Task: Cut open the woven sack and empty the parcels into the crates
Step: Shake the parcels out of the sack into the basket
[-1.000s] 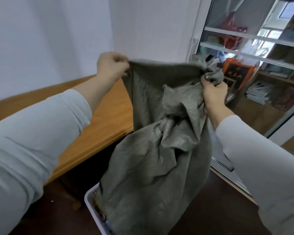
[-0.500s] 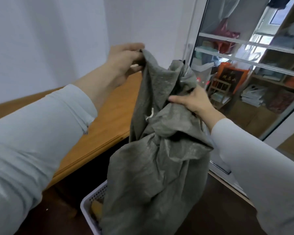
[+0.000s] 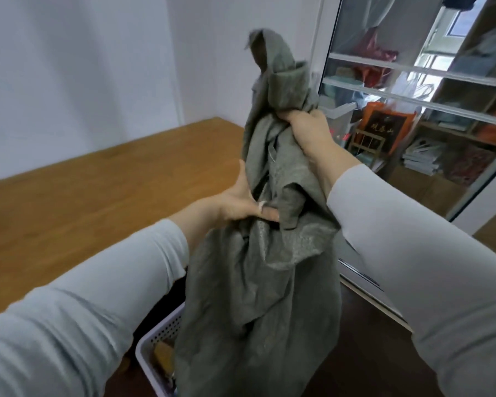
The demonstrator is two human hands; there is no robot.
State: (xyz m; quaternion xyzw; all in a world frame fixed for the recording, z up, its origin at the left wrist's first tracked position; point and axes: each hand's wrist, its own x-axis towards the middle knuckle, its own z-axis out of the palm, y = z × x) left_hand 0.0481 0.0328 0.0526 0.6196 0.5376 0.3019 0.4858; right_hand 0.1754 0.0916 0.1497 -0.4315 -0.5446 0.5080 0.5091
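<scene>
Emptying is the step in hand, to judge by how things lie. The woven sack (image 3: pixel 258 282) hangs limp and crumpled in the middle of the view, held up in the air. Its lower end drops into the white perforated crate (image 3: pixel 158 336) at the near bottom edge. The right hand (image 3: pixel 308 126) is clenched round a bunched neck of cloth high on the sack, and a loose corner stands up above the fist. The left hand (image 3: pixel 235 203) lies against the sack's left side, lower down, with one finger stretched across a fold. The cloth hides its other fingers, so I cannot tell whether it holds the fold or only steadies it.

Inside the crate something yellowish shows beside the sack (a parcel (image 3: pixel 163 353), most likely, though it is too blurred to be sure). The wooden desk (image 3: pixel 98 196) runs along the left towards the far wall, and a glass door (image 3: pixel 413 90) with shelves behind it stands on the right.

The sack looks slack, with no bulges, so most of its load has probably dropped out. The next move seems to call for a firm hold with both hands and a lift or shake straight above the crate, so that anything caught in the folds falls inside the rim and not onto the dark floor.
</scene>
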